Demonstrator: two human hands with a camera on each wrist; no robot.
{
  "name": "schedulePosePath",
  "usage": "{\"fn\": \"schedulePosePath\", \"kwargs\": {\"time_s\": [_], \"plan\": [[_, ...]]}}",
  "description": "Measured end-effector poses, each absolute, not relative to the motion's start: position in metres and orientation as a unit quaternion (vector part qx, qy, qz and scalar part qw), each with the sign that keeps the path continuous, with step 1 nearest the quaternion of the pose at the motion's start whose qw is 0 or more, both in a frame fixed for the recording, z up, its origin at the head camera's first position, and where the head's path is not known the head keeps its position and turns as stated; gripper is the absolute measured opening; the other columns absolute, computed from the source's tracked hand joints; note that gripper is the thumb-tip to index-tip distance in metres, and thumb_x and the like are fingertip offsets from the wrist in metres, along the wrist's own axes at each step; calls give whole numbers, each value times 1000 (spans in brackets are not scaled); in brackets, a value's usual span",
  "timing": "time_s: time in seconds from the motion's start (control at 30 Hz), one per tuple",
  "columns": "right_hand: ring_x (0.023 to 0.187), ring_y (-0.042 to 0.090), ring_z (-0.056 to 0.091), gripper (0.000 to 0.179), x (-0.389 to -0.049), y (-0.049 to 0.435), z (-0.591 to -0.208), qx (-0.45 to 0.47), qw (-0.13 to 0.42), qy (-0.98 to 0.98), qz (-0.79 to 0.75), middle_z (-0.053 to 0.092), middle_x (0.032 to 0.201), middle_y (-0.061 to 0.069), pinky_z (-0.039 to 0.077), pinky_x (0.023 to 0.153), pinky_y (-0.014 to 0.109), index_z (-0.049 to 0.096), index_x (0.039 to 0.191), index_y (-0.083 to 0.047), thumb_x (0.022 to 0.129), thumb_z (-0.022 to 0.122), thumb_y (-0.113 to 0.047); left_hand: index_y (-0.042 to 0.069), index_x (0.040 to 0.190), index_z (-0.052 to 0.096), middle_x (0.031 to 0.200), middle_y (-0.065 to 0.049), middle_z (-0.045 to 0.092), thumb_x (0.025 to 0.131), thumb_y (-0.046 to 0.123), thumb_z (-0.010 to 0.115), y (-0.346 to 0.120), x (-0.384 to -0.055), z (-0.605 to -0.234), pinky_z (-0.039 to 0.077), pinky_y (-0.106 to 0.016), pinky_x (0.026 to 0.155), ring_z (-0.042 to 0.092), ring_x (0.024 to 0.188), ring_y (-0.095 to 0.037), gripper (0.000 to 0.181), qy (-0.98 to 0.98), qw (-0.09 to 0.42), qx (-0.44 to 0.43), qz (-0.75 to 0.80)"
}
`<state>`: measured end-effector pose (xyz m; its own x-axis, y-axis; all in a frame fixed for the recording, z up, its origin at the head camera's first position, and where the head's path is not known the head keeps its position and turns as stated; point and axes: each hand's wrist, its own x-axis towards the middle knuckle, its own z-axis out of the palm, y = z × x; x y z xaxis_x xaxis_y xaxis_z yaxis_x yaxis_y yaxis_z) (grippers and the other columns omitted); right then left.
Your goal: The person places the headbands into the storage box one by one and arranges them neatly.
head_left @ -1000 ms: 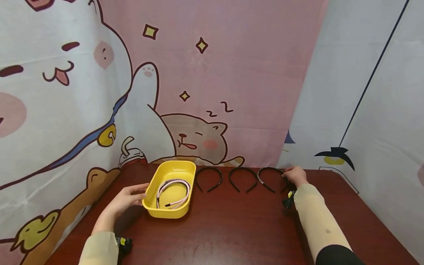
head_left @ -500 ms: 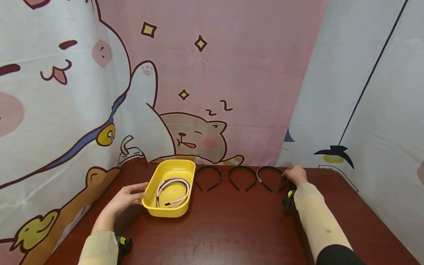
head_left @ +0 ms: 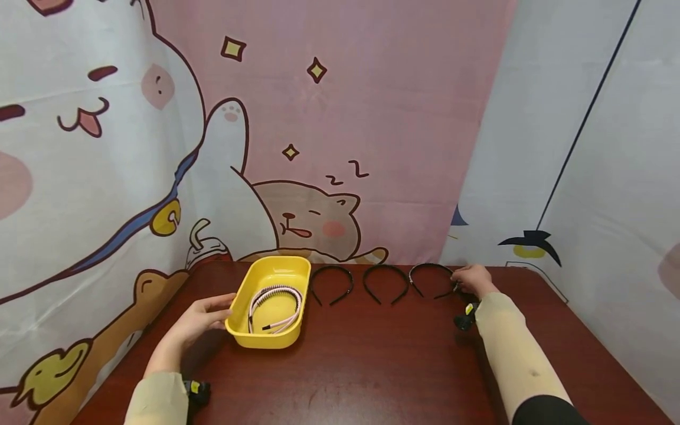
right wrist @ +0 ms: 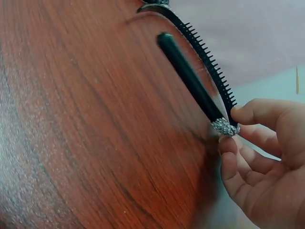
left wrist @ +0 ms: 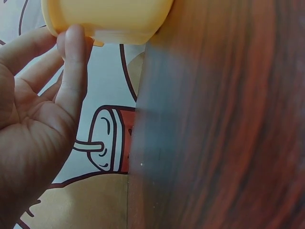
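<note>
My left hand pinches the near left side of a yellow plastic basket, thumb and fingers on either side of its wall. Inside the basket lie pink headbands with dark teeth and black tips. At the back right, my right hand holds a black headband between thumb and fingertips. The right wrist view shows small comb teeth along this band and a silver sparkly patch beside the fingertips. One end of it angles up off the table.
Two more black headbands stand in a row along the table's back edge, one beside the basket and one in the middle. Printed cartoon curtains hang right behind and beside the brown table.
The headband in my right hand has turned slightly, its free ends shifting left and upward. My left hand keeps its hold on the basket. The head view has drifted a little.
</note>
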<state>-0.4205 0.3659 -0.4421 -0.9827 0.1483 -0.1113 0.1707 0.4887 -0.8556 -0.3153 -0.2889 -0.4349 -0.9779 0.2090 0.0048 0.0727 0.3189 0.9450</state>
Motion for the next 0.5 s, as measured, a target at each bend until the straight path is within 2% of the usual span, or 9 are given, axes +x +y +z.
{"fn": "schedulePosePath", "kwargs": {"time_s": [0.27,0.5], "plan": [[87,23,62,39,-419,368,-442,94,45,841,-532,63,102,17,53,85,44,56,121,14,93,60,-13,-8,141,42,133,-30,52,94,11,62,-289,-314,-435,56,-35,80,66,97,-31,54,809,59,89,577],[81,19,62,42,-418,368,-442,93,68,812,-572,60,94,10,55,79,37,49,125,16,95,59,-13,-8,141,42,133,-30,52,94,12,63,-289,-313,-435,56,-35,80,66,97,-29,55,809,59,92,577]]}}
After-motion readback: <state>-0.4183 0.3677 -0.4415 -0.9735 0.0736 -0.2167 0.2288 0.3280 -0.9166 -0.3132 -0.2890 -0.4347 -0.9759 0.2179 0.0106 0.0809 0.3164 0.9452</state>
